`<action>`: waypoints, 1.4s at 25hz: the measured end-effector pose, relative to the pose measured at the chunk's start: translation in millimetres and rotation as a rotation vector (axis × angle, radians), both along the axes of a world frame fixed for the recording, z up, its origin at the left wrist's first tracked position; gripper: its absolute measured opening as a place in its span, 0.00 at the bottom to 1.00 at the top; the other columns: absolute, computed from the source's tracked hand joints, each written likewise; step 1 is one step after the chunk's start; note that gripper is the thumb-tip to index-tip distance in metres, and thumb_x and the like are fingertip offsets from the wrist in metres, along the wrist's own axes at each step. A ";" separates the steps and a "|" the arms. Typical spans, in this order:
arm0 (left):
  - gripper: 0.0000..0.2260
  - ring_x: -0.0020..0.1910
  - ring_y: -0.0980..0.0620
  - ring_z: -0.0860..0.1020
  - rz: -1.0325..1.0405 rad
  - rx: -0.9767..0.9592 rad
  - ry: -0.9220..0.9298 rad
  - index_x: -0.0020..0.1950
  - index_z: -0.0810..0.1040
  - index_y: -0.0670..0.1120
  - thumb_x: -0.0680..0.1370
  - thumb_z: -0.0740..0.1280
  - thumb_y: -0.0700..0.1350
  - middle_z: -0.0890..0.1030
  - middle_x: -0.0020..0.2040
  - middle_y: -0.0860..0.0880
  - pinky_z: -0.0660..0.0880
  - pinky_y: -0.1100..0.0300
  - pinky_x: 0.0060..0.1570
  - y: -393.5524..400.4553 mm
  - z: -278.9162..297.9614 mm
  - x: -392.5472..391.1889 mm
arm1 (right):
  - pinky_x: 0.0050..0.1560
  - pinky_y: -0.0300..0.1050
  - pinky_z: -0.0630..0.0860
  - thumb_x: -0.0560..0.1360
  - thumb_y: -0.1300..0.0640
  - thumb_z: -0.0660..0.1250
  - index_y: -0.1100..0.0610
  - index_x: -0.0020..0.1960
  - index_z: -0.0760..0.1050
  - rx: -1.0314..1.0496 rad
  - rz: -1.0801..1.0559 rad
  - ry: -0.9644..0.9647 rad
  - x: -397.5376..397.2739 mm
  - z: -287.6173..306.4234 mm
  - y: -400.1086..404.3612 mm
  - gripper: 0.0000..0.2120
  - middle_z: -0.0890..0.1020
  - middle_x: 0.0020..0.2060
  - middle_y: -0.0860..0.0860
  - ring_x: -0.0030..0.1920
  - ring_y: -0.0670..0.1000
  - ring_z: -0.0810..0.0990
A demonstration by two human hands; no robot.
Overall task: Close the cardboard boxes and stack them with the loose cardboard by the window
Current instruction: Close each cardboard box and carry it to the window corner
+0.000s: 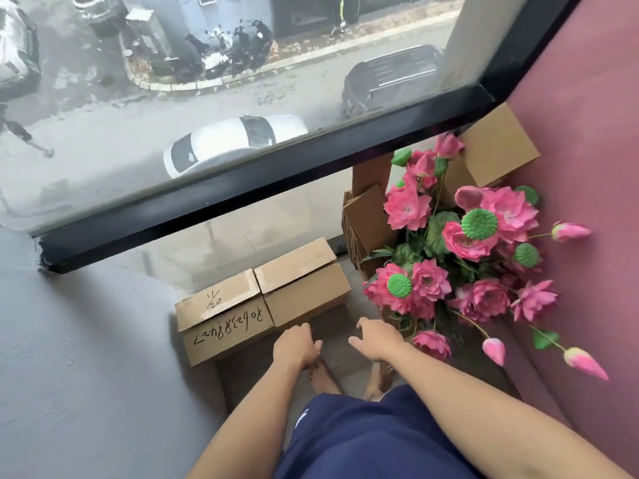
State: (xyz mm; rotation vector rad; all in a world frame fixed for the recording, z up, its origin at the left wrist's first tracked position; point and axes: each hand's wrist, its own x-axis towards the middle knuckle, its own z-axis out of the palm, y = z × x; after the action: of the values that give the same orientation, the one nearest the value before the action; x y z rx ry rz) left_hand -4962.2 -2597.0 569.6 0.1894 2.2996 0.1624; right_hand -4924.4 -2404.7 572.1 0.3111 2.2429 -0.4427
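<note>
A brown cardboard box (262,295) lies on the floor below the window, its flaps folded shut, with black handwriting on its near side. My left hand (296,345) hovers just in front of the box's near lower edge, fingers loosely curled, holding nothing. My right hand (375,338) hangs to the right of it, fingers spread and relaxed, empty. Flattened loose cardboard (366,219) leans upright against the glass to the right of the box. Another cardboard box (494,146) stands in the corner behind the flowers.
A large bunch of pink artificial lotus flowers (460,243) fills the right corner beside a pink wall (587,133). A grey wall (86,357) closes the left. The black window frame (242,188) crosses above the box. My bare feet (323,375) stand on a narrow strip of floor.
</note>
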 end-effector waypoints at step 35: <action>0.23 0.69 0.43 0.73 -1.844 -0.006 -0.067 0.72 0.70 0.48 0.81 0.60 0.59 0.74 0.70 0.44 0.71 0.52 0.64 546.8 39.7 590.2 | 0.60 0.48 0.74 0.78 0.41 0.61 0.57 0.68 0.70 0.030 -1.906 0.040 695.4 27.2 269.6 0.26 0.77 0.65 0.57 0.63 0.59 0.77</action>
State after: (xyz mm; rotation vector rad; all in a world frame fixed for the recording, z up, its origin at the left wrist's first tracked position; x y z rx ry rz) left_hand -4372.0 -2050.3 609.4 2.0163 1.2560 -0.7410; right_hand -4229.0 -2135.1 599.3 2.3941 1.2697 -1.2677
